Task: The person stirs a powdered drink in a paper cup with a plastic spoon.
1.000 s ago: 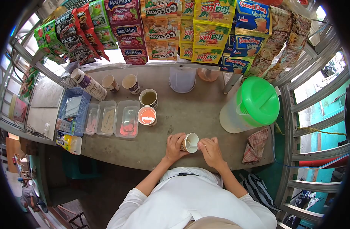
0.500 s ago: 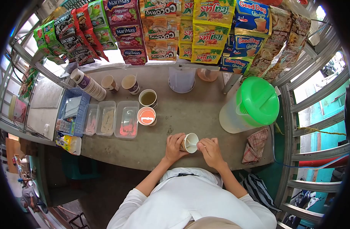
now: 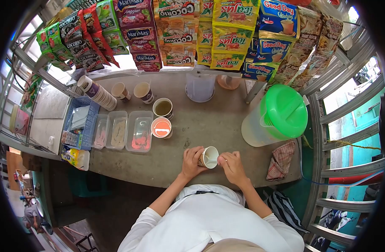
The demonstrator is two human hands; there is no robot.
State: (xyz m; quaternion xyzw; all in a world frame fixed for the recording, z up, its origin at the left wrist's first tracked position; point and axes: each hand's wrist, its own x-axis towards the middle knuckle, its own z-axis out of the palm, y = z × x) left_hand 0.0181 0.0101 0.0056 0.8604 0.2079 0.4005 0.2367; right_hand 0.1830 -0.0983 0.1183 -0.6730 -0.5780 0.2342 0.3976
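Note:
My left hand (image 3: 193, 163) is wrapped round a white paper cup (image 3: 209, 157) near the table's front edge, its mouth tilted towards the right. At the cup's right rim, my right hand (image 3: 231, 164) is pinched on a pale spoon (image 3: 212, 161), whose end lies inside the cup. What the cup contains is hard to make out. Farther left and back stand a cup with orange-red content (image 3: 161, 127) and a cup of greenish-yellow liquid (image 3: 162, 108).
Three clear tubs (image 3: 139, 143), a blue basket (image 3: 91, 126) and stacked cups (image 3: 101, 95) stand left. On the right are a green-lidded pitcher (image 3: 253, 126) and a checked cloth (image 3: 280, 160). Drink sachets (image 3: 234, 35) hang along the back, before a translucent container (image 3: 200, 89).
Both hands keep nearly the same place around the cup. The spoon inside it has shifted slightly.

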